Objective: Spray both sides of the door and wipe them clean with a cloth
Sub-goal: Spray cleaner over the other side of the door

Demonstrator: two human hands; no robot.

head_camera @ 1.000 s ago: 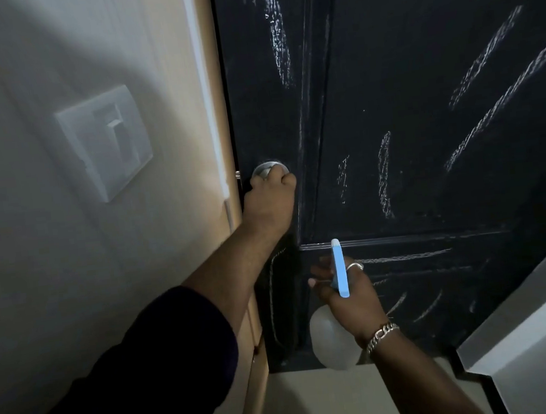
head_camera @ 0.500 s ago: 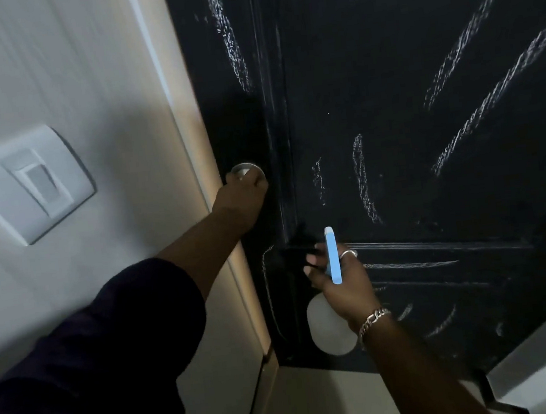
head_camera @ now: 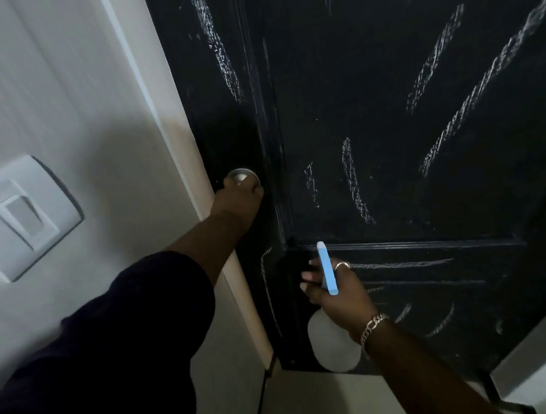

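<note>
spray bottle point(head_camera: 333, 335) lower now, nozzle doorward

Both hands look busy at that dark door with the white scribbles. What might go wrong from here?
1. The left hand grips the round silver door knob, while the right hand holds the translucent spray bottle with the blue trigger close to the black chalk-marked door; if the door swings, it may knock the bottle.
2. No cloth shows in this view, so spray could run down before it gets wiped.
</note>
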